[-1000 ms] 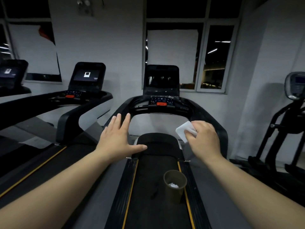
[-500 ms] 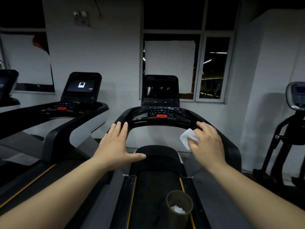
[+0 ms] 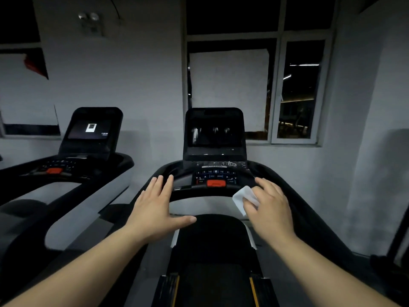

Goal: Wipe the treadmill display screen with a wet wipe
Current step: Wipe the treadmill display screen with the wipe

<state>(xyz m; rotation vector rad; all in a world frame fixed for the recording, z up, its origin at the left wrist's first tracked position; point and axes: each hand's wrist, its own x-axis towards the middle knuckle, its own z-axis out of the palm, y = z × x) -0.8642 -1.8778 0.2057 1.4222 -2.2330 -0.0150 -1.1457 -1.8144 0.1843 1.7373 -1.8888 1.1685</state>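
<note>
you've stepped closer, console looming now. your right hand [image 3: 269,207] pinches the wet wipe [image 3: 244,198] at the console's right front edge, ready for the display screen [image 3: 213,131] above. left hand [image 3: 155,207] spread flat, likely bracing for the handlebar [image 3: 199,194].

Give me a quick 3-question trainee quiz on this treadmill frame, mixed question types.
1. True or false: the wet wipe already touches the display screen.
2. Which hand holds the wipe? A) left hand B) right hand
3. Fill in: the red button sits ____ the display screen.

Key: 1 false, the wipe is down near the handlebar; 2 B, the left hand is spread open and holds nothing; 3 below.
</note>
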